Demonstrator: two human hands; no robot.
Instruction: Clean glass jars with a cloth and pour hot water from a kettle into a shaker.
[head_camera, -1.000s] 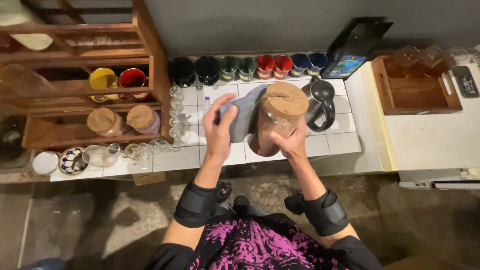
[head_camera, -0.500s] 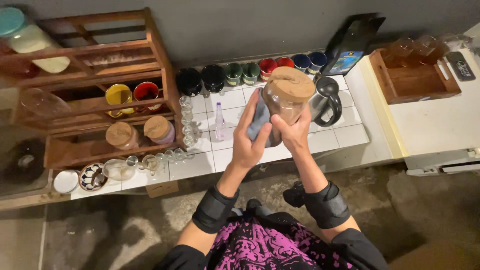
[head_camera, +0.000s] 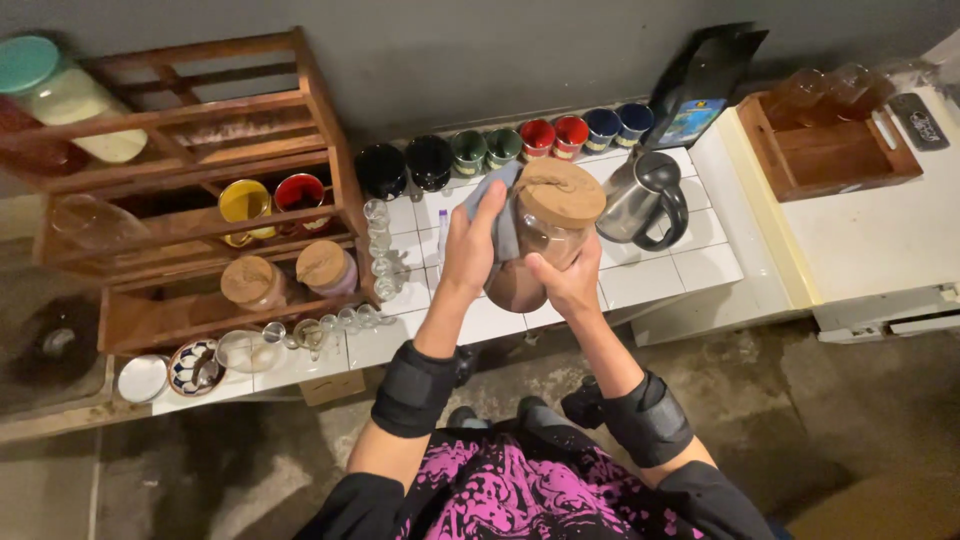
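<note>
Since half a second ago I see the glass jar (head_camera: 540, 245) has come up a little closer to me and the grey cloth (head_camera: 497, 215) has slid further round its left side, with the left hand (head_camera: 470, 245) now pressed flat against the glass. My left hand is wrapped over the cloth, fingers (head_camera: 490, 200) stretched up toward the cork lid (head_camera: 558, 192), pinning the cloth to the jar. My right hand (head_camera: 572, 285) cups the jar from below and from the near side, fingers closed round its lower wall, carrying its weight. The jar is held in the air above the white tiled counter (head_camera: 690, 265), tilted slightly, with a brown powder filling its lower part. Just right of it a steel kettle (head_camera: 645, 200) with a black handle stands on the tiles. Behind the jar runs a row of mugs (head_camera: 520, 145), black, green, red and blue, along the grey wall. To the left a wooden rack (head_camera: 200, 190) holds two cork-topped jars (head_camera: 290, 275), a yellow cup and a red cup. Small clear glasses (head_camera: 378, 250) stand near the rack's right post. A wooden tray (head_camera: 830, 150) sits far right
</note>
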